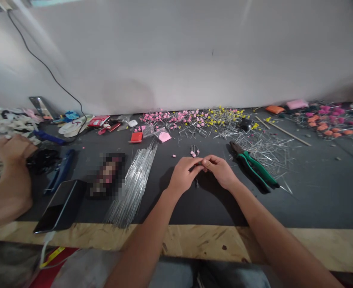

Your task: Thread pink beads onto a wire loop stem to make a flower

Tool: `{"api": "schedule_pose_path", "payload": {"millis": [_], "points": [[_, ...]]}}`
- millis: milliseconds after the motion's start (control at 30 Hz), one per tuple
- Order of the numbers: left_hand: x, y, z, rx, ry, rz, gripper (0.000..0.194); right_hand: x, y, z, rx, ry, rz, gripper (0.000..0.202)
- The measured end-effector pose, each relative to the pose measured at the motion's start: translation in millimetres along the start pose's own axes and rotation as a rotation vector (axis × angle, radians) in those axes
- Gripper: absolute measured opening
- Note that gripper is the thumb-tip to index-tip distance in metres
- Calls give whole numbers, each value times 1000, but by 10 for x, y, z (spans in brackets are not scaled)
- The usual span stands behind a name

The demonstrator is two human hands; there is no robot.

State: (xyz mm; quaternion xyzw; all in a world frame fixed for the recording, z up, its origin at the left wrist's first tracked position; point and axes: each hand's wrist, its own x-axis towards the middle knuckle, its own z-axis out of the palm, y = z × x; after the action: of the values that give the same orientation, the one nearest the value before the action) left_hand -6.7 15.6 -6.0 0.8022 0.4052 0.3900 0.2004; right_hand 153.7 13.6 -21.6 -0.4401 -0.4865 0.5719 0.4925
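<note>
My left hand [182, 175] and my right hand [220, 171] meet fingertip to fingertip just above the dark mat. Both are closed in a pinch, and the fingers hide most of what lies between them. A short, thin dark bit [197, 183] shows below my left fingers; whether it belongs to what I pinch, I cannot tell. Right beyond my fingertips lie a few short wires with pink clay tips [194, 152]. A small pink clay lump [174, 156] rests to their left. Green-handled pliers [254, 168] lie to the right of my right hand.
A bundle of straight wires [136, 180] lies left of my arm, near a phone [60, 206]. Pink-tipped wires [176, 117], yellow-tipped wires [224, 116] and loose cut wires [263, 150] spread along the back. At far left, another person's hand [14, 149] works over white material.
</note>
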Motion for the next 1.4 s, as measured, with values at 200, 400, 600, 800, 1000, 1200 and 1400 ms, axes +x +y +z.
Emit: {"api": "schedule_pose_path", "payload": {"millis": [200, 400, 600, 800, 1000, 1200, 1400], "points": [[2, 5, -19, -20, 10, -2, 14, -6, -31, 8, -101, -32, 19, 28], [20, -45, -78, -23, 99, -182, 17, -17, -41, 28, 26, 2, 51, 26], [16, -368, -197, -16, 222, -402, 18, -1, -9, 12, 122, 71, 84, 26], [-122, -336, -248, 174, 143, -338, 21, 4, 12, -7, 180, 88, 86, 26], [-502, -21, -276, 611, -164, -240, 40, 8, 13, -10, 201, 91, 85, 28], [-808, 261, -311, 739, -294, -231, 45, 10, 1, -6, 210, 99, 94, 28], [-707, 175, -245, 753, -284, -246, 49, 9, -15, 5, 202, 107, 95, 27]]}}
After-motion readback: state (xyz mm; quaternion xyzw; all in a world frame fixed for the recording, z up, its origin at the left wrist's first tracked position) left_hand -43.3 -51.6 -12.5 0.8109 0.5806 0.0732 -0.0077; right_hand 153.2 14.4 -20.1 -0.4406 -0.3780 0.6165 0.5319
